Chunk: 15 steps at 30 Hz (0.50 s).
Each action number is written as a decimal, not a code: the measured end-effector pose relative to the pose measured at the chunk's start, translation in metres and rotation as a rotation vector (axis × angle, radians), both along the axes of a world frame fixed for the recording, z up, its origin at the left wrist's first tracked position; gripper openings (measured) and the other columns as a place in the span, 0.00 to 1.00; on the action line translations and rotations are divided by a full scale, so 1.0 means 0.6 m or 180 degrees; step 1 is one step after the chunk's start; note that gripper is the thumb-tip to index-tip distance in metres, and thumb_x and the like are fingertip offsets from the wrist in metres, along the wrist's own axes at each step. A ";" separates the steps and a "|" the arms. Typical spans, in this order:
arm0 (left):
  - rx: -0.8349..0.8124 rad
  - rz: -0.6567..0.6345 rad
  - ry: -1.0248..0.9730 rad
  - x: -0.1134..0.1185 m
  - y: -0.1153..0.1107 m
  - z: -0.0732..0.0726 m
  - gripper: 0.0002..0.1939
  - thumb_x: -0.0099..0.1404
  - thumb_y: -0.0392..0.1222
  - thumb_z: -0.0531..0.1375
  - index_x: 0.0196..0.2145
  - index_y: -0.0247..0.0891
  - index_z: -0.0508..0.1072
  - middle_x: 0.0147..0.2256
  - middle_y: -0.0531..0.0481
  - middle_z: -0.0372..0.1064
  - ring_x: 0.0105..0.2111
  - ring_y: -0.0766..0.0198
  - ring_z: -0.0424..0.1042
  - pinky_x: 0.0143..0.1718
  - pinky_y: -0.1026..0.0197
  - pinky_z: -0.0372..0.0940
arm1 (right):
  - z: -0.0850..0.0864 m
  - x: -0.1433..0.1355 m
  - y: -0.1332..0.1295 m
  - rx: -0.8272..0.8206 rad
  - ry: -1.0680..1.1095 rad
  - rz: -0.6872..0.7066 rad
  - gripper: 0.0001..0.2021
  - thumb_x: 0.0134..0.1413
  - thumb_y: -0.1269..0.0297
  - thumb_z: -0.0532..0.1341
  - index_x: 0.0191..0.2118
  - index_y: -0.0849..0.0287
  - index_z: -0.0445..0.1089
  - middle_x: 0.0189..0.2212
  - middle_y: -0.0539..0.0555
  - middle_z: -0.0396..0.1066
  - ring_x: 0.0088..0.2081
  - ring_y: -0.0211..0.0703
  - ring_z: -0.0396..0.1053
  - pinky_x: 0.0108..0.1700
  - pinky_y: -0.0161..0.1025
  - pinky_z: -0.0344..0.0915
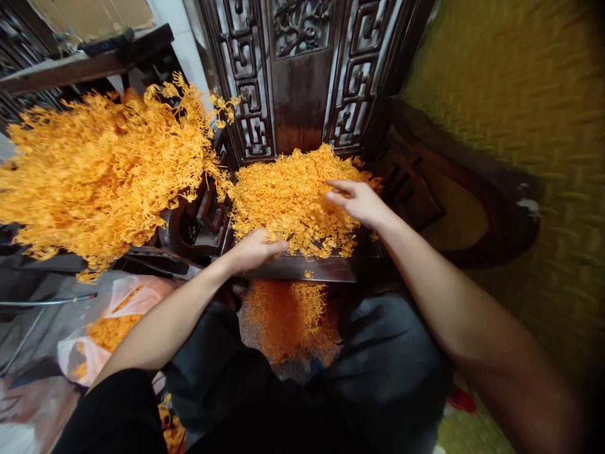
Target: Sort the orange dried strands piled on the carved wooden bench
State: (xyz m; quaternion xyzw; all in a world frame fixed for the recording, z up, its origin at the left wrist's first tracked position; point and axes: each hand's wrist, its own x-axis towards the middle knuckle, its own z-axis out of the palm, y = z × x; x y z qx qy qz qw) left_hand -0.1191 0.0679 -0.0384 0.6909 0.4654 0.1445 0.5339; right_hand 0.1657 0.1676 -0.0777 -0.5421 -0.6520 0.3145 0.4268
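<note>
A heap of small, branching orange plastic-looking pieces [288, 189] covers the seat of a dark carved wooden chair [302, 113] in front of me. At the heap's near left edge is my left hand [258, 250], its thumb pointing right and its fingers curled in among the pieces. A few orange bits show against that hand; its fingertips are partly hidden. Over the right side of the heap hovers my right hand [354, 198], index finger stretched out and thumb apart from it, with nothing visible between them. One loose piece [309, 275] lies on the seat's front edge.
A larger orange pile [108, 170] rises to my left, beside the chair's carved armrest [208, 214]. Below it lies a pale plastic bag [130, 293] with more orange pieces. Another orange mass [283, 315] sits between my legs under the seat edge. A yellow-green woven surface [543, 126] is at right.
</note>
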 end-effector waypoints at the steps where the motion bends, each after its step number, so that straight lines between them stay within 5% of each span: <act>1: 0.0103 -0.0184 0.0235 0.000 0.000 0.003 0.25 0.69 0.53 0.58 0.19 0.39 0.60 0.17 0.58 0.52 0.19 0.71 0.50 0.24 0.61 0.46 | 0.009 -0.006 -0.015 0.0110 -0.0245 0.0206 0.25 0.57 0.56 0.69 0.57 0.63 0.77 0.60 0.65 0.72 0.64 0.60 0.67 0.69 0.60 0.59; 4: 0.0363 -0.0846 0.0523 0.007 0.001 0.009 0.20 0.69 0.46 0.58 0.20 0.38 0.62 0.18 0.57 0.56 0.21 0.70 0.53 0.26 0.61 0.50 | 0.049 -0.040 -0.064 0.0139 -0.0362 0.1077 0.31 0.60 0.48 0.66 0.65 0.58 0.71 0.63 0.62 0.70 0.60 0.54 0.71 0.63 0.52 0.67; 8: 0.0543 -0.1291 0.0251 0.016 0.001 0.001 0.15 0.66 0.42 0.59 0.22 0.38 0.66 0.19 0.57 0.57 0.22 0.69 0.55 0.28 0.63 0.53 | 0.071 -0.079 -0.097 -0.0784 -0.0437 0.2784 0.35 0.53 0.50 0.72 0.65 0.55 0.71 0.45 0.53 0.81 0.36 0.39 0.75 0.40 0.36 0.70; 11: 0.0527 -0.1117 0.0180 0.017 -0.003 -0.004 0.15 0.64 0.42 0.62 0.20 0.38 0.67 0.18 0.57 0.57 0.20 0.70 0.55 0.25 0.63 0.52 | 0.061 -0.087 -0.099 -0.1195 -0.0473 0.2967 0.26 0.50 0.54 0.73 0.55 0.56 0.80 0.31 0.49 0.80 0.28 0.36 0.71 0.32 0.33 0.65; 15: 0.0198 -0.0789 -0.0018 0.007 -0.010 0.010 0.18 0.61 0.41 0.65 0.16 0.38 0.67 0.17 0.56 0.58 0.17 0.70 0.54 0.22 0.63 0.51 | 0.062 -0.080 -0.085 -0.1030 -0.0029 0.2570 0.08 0.45 0.61 0.75 0.33 0.57 0.84 0.31 0.52 0.80 0.32 0.40 0.75 0.38 0.36 0.70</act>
